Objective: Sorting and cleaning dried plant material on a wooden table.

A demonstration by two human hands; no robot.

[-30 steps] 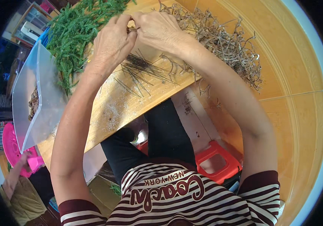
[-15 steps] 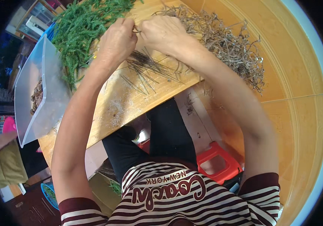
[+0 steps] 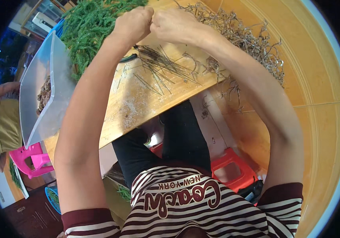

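My left hand and my right hand are closed and meet knuckle to knuckle above the far part of a wooden table. Whatever is pinched between them is hidden by the fingers. Below them lies a loose bundle of thin dark wire-like stems. Beside its left end rests a dark curved object, partly covered by my left forearm. A heap of feathery green sprigs spreads left of my left hand. To the right, under my right forearm, sits a tangle of dry, curled grey-brown strips.
A translucent plastic bin with brown clumps stands at the table's left edge. White grains are scattered near the front edge. Red and pink stools stand below. Another person is at far left.
Both hands have moved slightly farther away and drawn together; the brown strand seen between them earlier is hidden now. At far left, the other person has shifted and the pink stool shows more.
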